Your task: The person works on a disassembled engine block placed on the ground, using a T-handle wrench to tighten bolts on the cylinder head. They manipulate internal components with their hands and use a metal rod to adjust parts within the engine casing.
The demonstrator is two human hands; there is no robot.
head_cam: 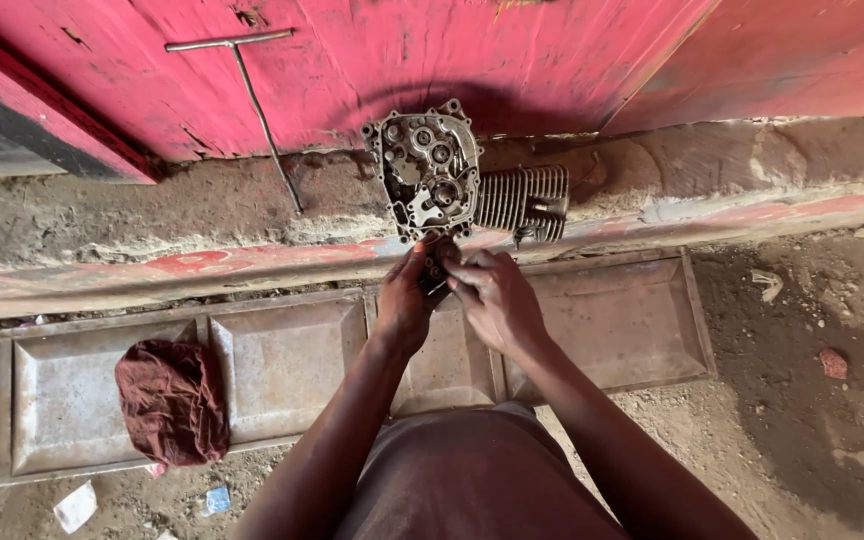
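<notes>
An open engine crankcase (424, 172) with gears showing stands on a concrete ledge, and a finned cylinder (525, 200) sticks out to its right. My left hand (405, 300) and my right hand (497, 298) meet just below the crankcase. Together they grip a small dark metal part (436, 268) between the fingers. What kind of part it is stays hidden by the fingers.
A T-handle wrench (252, 90) leans against the red door (372, 60). A dark red rag (174, 400) lies on a panelled metal sheet (282, 365) on the ground. Bits of paper (77, 506) and a stone (833, 362) lie in the dirt.
</notes>
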